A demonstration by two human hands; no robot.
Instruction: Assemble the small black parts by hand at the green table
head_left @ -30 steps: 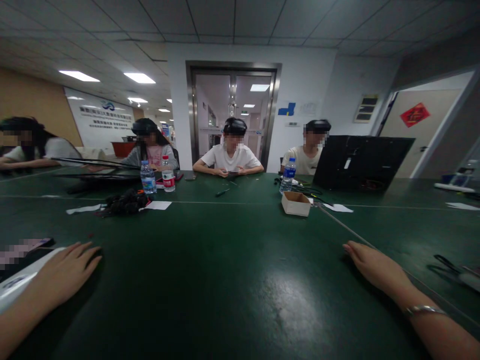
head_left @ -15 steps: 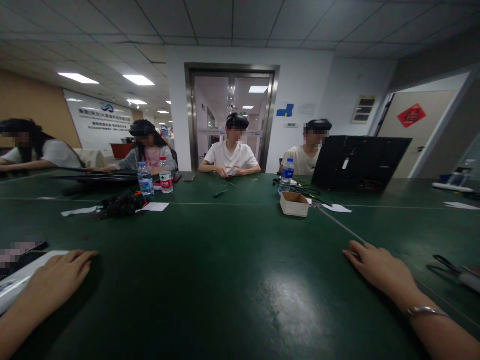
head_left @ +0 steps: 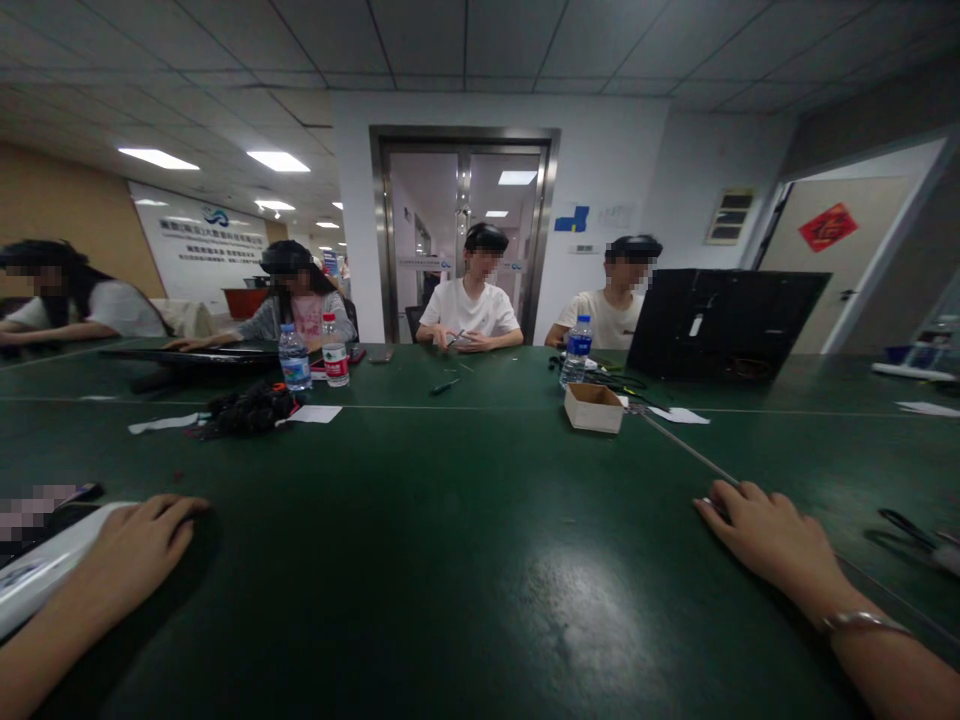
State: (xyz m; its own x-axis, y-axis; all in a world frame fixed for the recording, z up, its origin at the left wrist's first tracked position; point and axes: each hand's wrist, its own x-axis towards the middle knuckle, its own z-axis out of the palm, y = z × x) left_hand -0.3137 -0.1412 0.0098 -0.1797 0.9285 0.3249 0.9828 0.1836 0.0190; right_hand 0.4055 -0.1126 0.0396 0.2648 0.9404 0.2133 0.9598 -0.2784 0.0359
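My left hand [head_left: 146, 548] lies palm down on the green table [head_left: 420, 560], fingers stretched to the right. Its wrist covers part of a glossy white object [head_left: 34, 580] with a dark mark, whose kind I cannot make out. Over on the right, my right hand [head_left: 776, 545] rests on the tabletop near a seam, with its fingers curled. Something small and pale shows between the thumb and forefinger, too hidden to name. A metal bracelet [head_left: 862, 622] circles that wrist.
Ahead stand a small open cardboard box [head_left: 594, 412], water bottles [head_left: 295, 360] and a large black panel [head_left: 724, 325]. A black cable bundle [head_left: 251, 408] lies left, a screwdriver [head_left: 444, 387] mid-table, a dark cord [head_left: 904, 525] far right. Several people sit opposite.
My hands stay in nearly the same places, while the view shifts slightly. The person opposite in the middle has leaned a little to the right and moved their hands apart.
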